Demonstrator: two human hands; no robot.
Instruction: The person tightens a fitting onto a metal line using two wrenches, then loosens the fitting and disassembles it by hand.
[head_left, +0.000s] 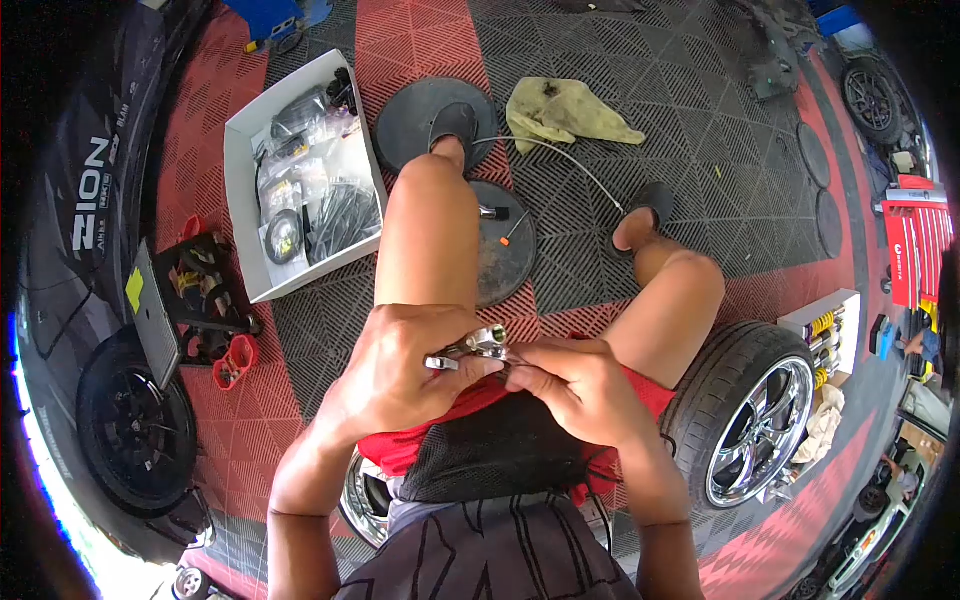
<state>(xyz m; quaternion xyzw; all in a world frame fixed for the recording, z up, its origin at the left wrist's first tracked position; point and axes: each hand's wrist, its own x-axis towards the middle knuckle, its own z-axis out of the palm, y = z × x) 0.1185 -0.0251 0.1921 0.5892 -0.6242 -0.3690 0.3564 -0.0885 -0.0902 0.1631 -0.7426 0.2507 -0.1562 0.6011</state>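
Large tired wheel (762, 430) and white box (318, 272) either side of a seated person's lap.
Above it, the left hand (400, 365) grips shiny metal pieces (488, 341); the right hand (578, 388) pinches them narrowly.

Forward passage between the two bare knees is left open above the grey-and-red ribbed tile floor (590, 250); the left side is obstructed by a white open-topped cardboard box (236, 190).
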